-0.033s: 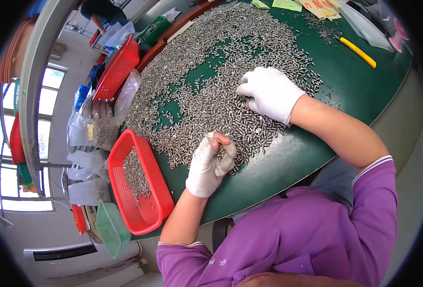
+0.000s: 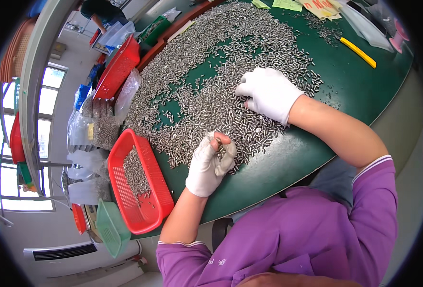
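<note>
A wide spread of small silvery metal pins [image 2: 211, 103] covers much of the green tabletop [image 2: 249, 185]. At its near edge is my left hand [image 2: 207, 165], in a white glove with bare fingertips showing. Its fingers are curled in toward the thumb, and what they hold is too small to make out. My right hand [image 2: 271, 94], also in a white glove, rests palm down over the pins farther to the right. Its fingers bend down toward the thumb among the pins; anything between them is hidden beneath the hand.
Left of my left hand stands a red plastic basket [image 2: 161, 191] with some pins inside. A green basket [image 2: 112, 229] sits beside it. Clear bags of pins [image 2: 99, 126] and another red basket [image 2: 118, 69] line the left side. A yellow-handled tool [image 2: 359, 52] lies at the right.
My right hand has shifted very slightly left over the pins. My left hand keeps its place and curled shape.
</note>
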`<state>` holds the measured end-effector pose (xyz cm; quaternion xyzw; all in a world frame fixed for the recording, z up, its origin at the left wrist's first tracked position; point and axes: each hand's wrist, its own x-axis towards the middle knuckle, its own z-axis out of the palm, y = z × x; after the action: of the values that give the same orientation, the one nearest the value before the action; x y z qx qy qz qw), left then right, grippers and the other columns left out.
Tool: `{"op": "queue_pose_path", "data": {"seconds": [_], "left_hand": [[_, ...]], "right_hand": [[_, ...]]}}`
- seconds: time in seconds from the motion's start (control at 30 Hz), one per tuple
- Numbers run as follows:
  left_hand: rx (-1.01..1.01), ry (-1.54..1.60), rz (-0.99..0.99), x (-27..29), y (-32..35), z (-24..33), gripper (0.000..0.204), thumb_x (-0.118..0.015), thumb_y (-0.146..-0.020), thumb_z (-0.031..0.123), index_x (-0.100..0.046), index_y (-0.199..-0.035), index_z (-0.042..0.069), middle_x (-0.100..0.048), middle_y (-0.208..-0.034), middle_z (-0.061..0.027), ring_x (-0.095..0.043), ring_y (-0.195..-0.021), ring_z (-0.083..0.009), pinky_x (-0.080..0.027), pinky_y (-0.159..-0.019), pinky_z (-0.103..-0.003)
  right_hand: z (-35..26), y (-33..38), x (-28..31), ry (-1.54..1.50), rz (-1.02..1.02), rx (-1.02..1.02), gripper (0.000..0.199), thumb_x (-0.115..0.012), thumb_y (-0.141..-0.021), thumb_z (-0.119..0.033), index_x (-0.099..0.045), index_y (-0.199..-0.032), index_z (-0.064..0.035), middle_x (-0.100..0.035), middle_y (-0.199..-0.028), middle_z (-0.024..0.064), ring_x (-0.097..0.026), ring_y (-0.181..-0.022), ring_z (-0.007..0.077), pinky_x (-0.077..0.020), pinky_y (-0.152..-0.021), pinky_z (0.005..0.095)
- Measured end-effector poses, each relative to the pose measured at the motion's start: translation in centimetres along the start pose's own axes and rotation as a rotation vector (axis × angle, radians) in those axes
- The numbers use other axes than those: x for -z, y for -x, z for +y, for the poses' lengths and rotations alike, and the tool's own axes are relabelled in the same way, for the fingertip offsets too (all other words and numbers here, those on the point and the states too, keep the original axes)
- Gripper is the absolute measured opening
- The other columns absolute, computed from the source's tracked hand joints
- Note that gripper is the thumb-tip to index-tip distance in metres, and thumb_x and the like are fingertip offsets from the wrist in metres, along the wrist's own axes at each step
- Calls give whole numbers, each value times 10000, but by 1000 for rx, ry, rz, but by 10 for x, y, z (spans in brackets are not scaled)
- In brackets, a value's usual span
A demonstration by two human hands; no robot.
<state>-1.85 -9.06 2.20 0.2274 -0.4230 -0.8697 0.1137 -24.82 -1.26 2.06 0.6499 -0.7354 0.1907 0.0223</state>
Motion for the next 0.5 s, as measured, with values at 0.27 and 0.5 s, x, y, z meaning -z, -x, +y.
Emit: {"op": "queue_pose_path", "data": {"seconds": [0.27, 0.5], "left_hand": [[-21, 79, -55, 7, -5, 9, 273, -594, -952, 379, -590, -985, 108, -558, -936, -49, -362, -562, -75, -313, -521, -221], [152, 104, -46, -12, -19, 18, 216, -560, -982, 344, -570, -958, 130, -463, -758, 24, -312, -522, -52, -259, -471, -203]], "right_hand": [[-3, -2, -6, -146, 68, 60, 82, -634, -810, -194, -678, -819, -126, -643, -807, 83, -637, -819, 306, -513, -742, 432], [-5, 0, -4, -674, 189, 128, 256, -631, -855, -306, -673, -889, -55, -658, -918, 146, -643, -880, 322, -512, -791, 417]]}}
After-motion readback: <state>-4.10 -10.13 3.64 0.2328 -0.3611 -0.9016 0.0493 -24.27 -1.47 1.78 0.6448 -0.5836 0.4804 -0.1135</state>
